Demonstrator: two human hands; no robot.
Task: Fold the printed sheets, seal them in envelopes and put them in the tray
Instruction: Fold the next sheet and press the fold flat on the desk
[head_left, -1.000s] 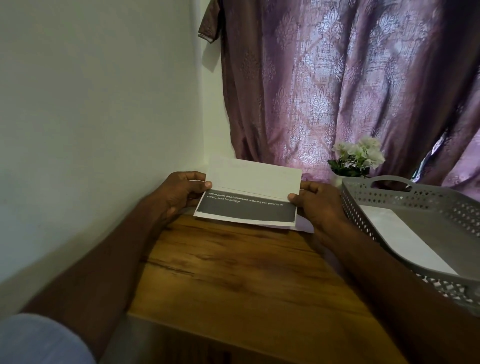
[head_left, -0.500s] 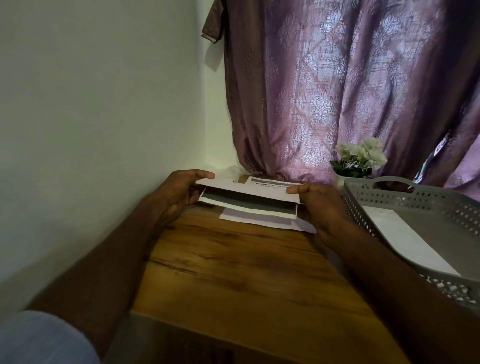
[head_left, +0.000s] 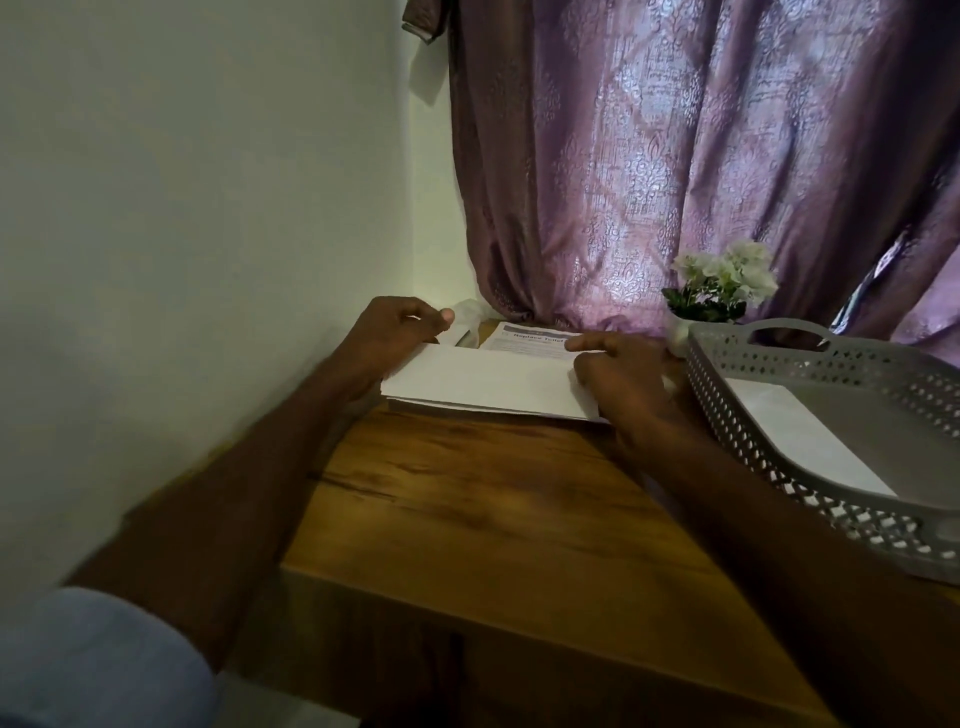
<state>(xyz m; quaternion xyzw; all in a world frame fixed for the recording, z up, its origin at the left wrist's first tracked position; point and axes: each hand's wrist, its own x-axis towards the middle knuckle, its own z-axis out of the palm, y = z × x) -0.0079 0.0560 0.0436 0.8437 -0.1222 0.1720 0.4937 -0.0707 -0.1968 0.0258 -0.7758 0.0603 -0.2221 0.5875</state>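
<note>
You're pressing the folded sheet (head_left: 488, 382) flat at the far end of the desk (head_left: 493, 519), so the folding step is looking nearly done. Your left hand (head_left: 395, 332) is pinching its left edge while your right hand (head_left: 623, 379) is bearing down on the right end. It's lying atop more white paper, with a printed sheet (head_left: 530, 340) just behind. Next you're likely needing an envelope; the tray (head_left: 779, 364) is already holding one (head_left: 800, 441)

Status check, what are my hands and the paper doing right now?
Left hand and right hand pressing folded sheet flat on table. One envelope in tray. Nothing in the way.
</note>
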